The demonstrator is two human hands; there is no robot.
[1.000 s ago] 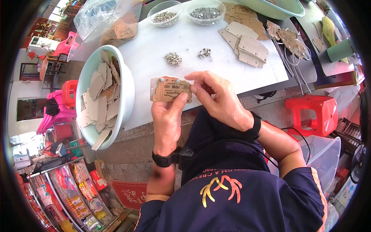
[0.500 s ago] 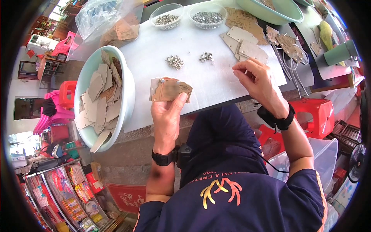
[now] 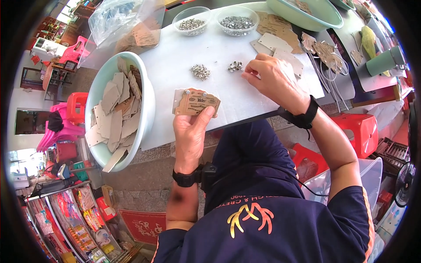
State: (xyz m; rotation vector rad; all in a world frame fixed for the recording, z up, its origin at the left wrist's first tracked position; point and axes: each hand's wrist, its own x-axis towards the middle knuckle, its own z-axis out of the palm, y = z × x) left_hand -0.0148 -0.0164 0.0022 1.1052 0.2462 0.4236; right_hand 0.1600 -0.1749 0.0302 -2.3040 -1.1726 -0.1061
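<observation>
My left hand (image 3: 190, 136) is closed on a brown printed board piece (image 3: 196, 103) with a wavy edge, thumb on top. A pale backing shows along its left side, and round metal studs sit near its upper edge. Over the right part of the white work surface (image 3: 171, 57), my right hand (image 3: 275, 81) is curled, with thumb and index finger close together. Its fingertips are beside a small group of metal studs (image 3: 235, 66); anything between them is too small to make out. A larger heap of small metal pieces (image 3: 200, 72) lies to the left of that group.
A pale green basin (image 3: 147, 114) full of grey board pieces stands at the left. Two clear tubs (image 3: 190, 22) of metal fittings sit at the back. Loose boards (image 3: 287, 59), white cords (image 3: 335, 85) and a green bottle (image 3: 380, 63) lie at the right; red stools (image 3: 357, 131) stand below.
My right hand has moved left, from beside the loose boards to the small stud group. My left hand keeps hold of the board piece, which has barely shifted.
</observation>
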